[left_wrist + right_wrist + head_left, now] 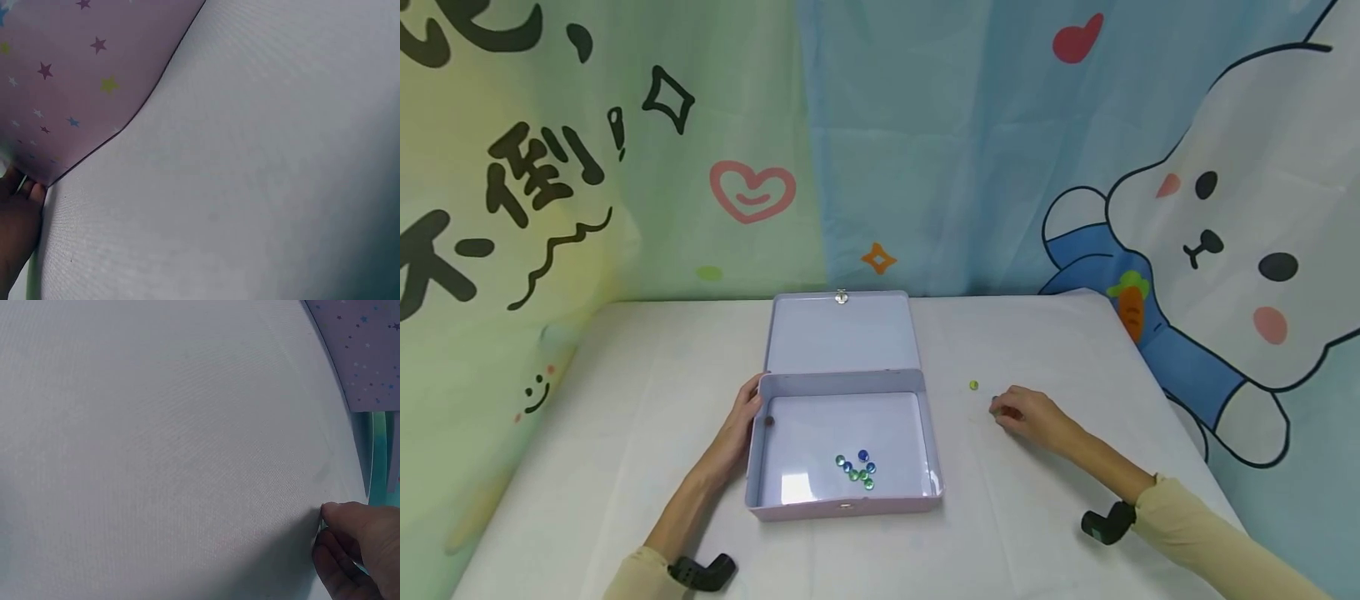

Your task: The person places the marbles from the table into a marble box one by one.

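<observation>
A shallow lilac metal box (842, 507), lid (842, 333) raised at the back, lies on the white cloth. Several blue and green glass marbles (853, 475) are on its floor, right of the middle. My left hand (747, 410) holds the box's left wall near the back corner; in the left wrist view its fingers (36, 192) rest at the star-printed outer side. Right of the box, my right hand (1026, 415) pinches a small dark marble (995, 398), mostly hidden by the fingertips. A yellow-green marble (973, 385) lies on the cloth between that hand and the box.
White cloth (1022, 533) covers the table. Behind it hangs a printed curtain (895, 167) with a white cartoon animal at the right. Each wrist wears a black camera, one (703, 573) at the left and another (1108, 523) at the right. A small dark spot shows inside the box's left wall.
</observation>
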A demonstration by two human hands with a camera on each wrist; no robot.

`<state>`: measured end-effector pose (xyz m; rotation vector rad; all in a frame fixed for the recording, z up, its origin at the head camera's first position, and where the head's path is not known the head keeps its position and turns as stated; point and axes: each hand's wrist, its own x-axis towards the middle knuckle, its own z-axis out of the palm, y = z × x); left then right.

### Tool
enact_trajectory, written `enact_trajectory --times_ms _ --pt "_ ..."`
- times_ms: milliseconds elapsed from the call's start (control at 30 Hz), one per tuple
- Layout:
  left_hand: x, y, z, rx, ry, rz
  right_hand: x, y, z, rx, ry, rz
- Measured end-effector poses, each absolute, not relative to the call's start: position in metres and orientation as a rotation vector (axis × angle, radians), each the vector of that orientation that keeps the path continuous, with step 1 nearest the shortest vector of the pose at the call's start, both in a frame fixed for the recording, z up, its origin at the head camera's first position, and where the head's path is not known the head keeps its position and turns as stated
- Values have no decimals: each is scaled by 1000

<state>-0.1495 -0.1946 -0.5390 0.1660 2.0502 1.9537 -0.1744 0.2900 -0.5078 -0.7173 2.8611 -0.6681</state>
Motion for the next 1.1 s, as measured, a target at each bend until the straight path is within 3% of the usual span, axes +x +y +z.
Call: enact_trajectory --times_ms 1100 --pt "-149 -196 -541 158 2063 1945 -183 269 -487 -856 2774 -980"
